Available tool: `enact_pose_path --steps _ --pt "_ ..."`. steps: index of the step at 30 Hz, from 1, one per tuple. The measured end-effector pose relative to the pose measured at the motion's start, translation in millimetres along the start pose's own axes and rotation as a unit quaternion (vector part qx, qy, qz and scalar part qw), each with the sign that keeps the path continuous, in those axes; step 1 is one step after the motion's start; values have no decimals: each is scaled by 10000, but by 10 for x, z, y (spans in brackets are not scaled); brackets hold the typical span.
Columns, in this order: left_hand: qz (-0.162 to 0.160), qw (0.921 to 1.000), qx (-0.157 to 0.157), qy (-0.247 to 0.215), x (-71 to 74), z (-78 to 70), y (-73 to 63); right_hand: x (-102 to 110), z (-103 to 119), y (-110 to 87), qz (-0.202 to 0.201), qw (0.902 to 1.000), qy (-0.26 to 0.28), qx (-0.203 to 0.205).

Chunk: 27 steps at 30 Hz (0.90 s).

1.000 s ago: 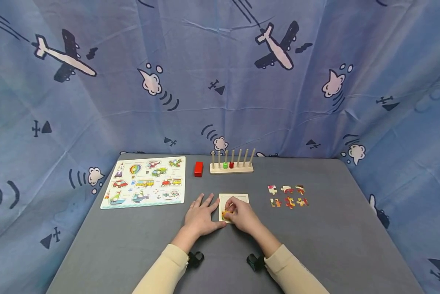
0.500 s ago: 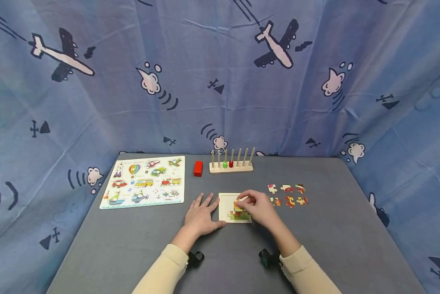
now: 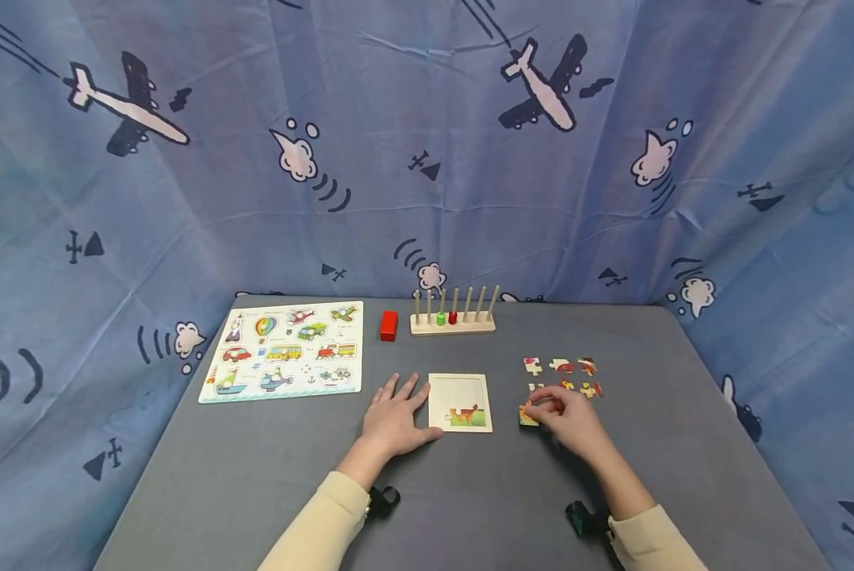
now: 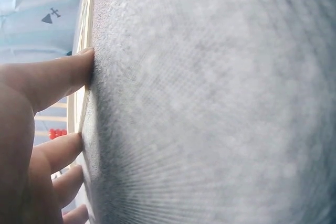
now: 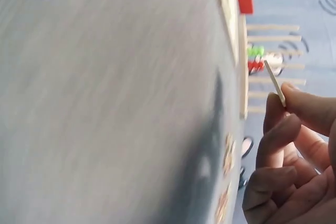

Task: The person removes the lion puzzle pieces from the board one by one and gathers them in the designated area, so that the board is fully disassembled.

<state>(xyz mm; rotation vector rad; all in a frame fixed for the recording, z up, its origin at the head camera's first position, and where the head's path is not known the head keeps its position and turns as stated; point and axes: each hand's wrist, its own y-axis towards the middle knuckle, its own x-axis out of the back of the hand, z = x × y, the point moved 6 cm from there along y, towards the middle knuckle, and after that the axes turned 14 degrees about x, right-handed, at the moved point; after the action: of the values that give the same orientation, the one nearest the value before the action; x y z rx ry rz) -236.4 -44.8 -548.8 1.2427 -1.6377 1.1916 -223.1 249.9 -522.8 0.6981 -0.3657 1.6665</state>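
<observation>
My right hand (image 3: 569, 416) pinches a yellow puzzle piece (image 3: 528, 415) between thumb and fingertips, just in front of the loose puzzle pieces (image 3: 561, 365). In the right wrist view that piece (image 5: 274, 82) shows edge-on, held above the table. A square puzzle tray (image 3: 458, 390) with a pale frame lies left of it, and joined pieces with an orange and green picture (image 3: 469, 415) fill part of its lower right. Spread flat, my left hand (image 3: 393, 416) touches the tray's left edge and lower corner with thumb and index finger. The right hand covers part of the lower row of pieces.
A peg board (image 3: 452, 323) with a green and a red bead stands at the back, beside a red block (image 3: 388, 326). On the left lies a vehicle picture board (image 3: 281, 351). A patterned blue curtain (image 3: 427, 151) hangs behind the grey table (image 3: 469, 507).
My right hand has lifted the yellow piece off the tray and carried it rightward to the loose pieces. The left hand stays at the tray's edge.
</observation>
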Motion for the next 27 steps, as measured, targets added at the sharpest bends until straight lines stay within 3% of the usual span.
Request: enact_pose_path --steps 6,14,22,27 --pt "-31 10000 6 2 3 -10 0 131 -220 -59 227 9992 -257 -188" --pt "-38 10000 1 7 3 -13 -13 109 -371 -32 400 9952 -869 -205" --pt "-40 10000 -5 -54 -8 -21 -13 253 -240 29 -2 9889 -1469 198" --pt "-47 10000 -3 -71 -13 -12 -9 349 -16 83 -371 9888 -1386 412"
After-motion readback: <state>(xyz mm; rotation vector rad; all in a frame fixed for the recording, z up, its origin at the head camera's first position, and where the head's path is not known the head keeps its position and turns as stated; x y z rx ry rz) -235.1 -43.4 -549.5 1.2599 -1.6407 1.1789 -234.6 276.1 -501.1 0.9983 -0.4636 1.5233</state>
